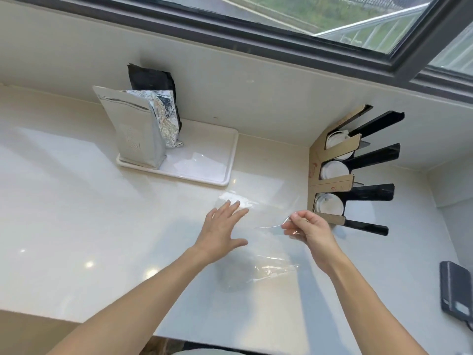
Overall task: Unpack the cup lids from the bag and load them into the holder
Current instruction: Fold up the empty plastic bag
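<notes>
Bag (266, 226) stretches between flat, spread left hand (220, 233) and pinching right hand (308, 228).

On the counter (76, 201), a tray (225, 160) sits at the back by the wall, with pouches (138, 131) standing at its left end. To the right, the holder (332, 175) stands against the wall with lids (330, 204) in its slots. The bag (263, 221) lies in front, between both hands. A phone (455, 290) lies far right.
</notes>
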